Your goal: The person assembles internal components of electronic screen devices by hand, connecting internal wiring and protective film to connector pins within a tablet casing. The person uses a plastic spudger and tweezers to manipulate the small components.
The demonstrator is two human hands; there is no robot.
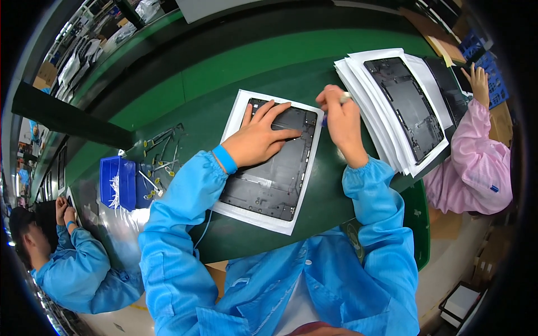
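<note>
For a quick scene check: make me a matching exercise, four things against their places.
Things:
1. left hand
2. right hand
3. blue bin
4. stack of white sheets

Places:
A. at the left of the green table
B. flat on the dark panel
C. at the panel's right edge, holding a small tool
D. right of the panel, another dark panel on top

Pairs: 1-B, 2-C, 3-A, 4-D

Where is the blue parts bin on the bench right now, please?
In the head view the blue parts bin sits on the green bench to the person's left, beside the scattered tweezers and left of the dark panel.
</note>
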